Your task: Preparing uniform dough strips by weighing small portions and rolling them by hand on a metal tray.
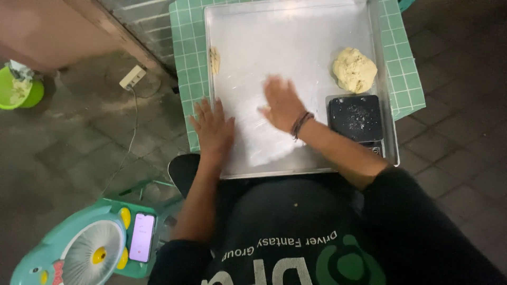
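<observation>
Nearest the camera, at the bottom of the view, is the person's dark shirt with pale and green print, both forearms reaching away from it. Left hand (pixel 213 129) lies flat and spread wide, holding nothing, resting on the near left rim of a large metal tray (pixel 296 31), with its fingers partly over the green checked cloth (pixel 186 47) beneath. Right hand (pixel 281 103) is also open and flat, palm down on the bare tray surface near the middle, blurred, with dark cord bracelets (pixel 301 124) at the wrist. A lump of pale dough (pixel 354 69) sits at the tray's far right, well apart from both hands. Just near it stands a small black scale (pixel 355 117), dusted with crumbs. A little scrap of dough (pixel 214 59) lies by the tray's left rim. On the floor at near left rests a teal toy-like fan (pixel 79 253) with a lit phone (pixel 142 237) on it.
</observation>
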